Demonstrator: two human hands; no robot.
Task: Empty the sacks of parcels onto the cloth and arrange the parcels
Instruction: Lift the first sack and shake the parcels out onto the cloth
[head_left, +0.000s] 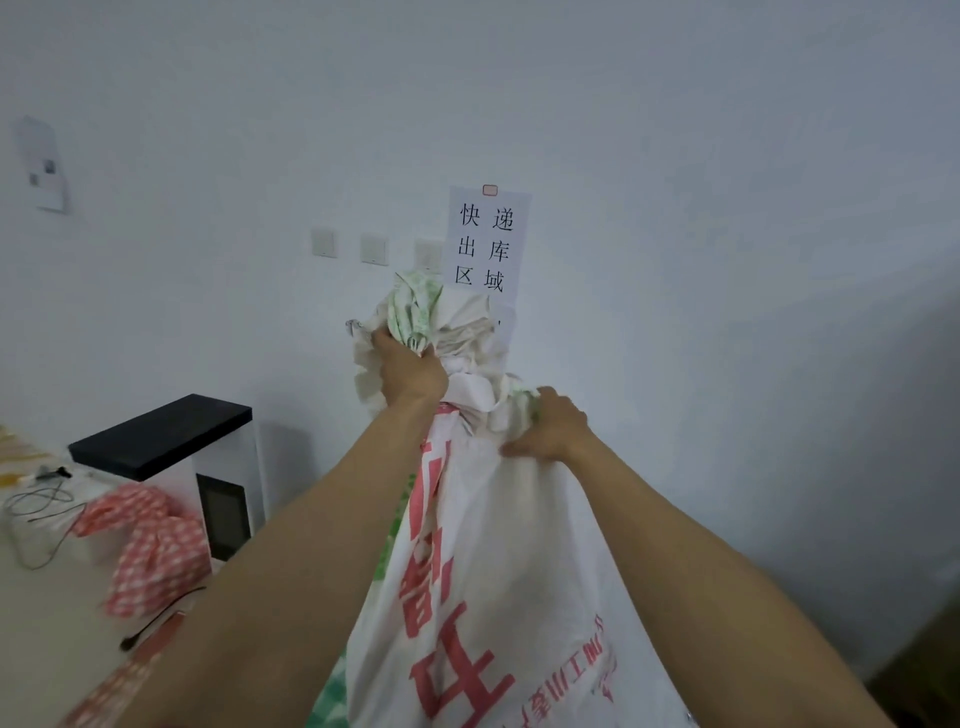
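Observation:
A big white woven sack (509, 571) with large red characters and green print hangs in front of me, lifted high against the wall. My left hand (410, 371) is clenched on the bunched top of the sack. A little lower and to the right, my right hand (550, 428) grips the gathered fabric. The sack's lower end runs out of the bottom of the frame. No parcels show, and no cloth spread beneath the sack is in view.
A white machine with a black top (166, 436) stands at the left against the wall. A red-and-white checked cloth (156, 551) and cables (41, 499) lie on a table there. A paper sign (488, 244) and wall switches (374, 249) are behind the sack.

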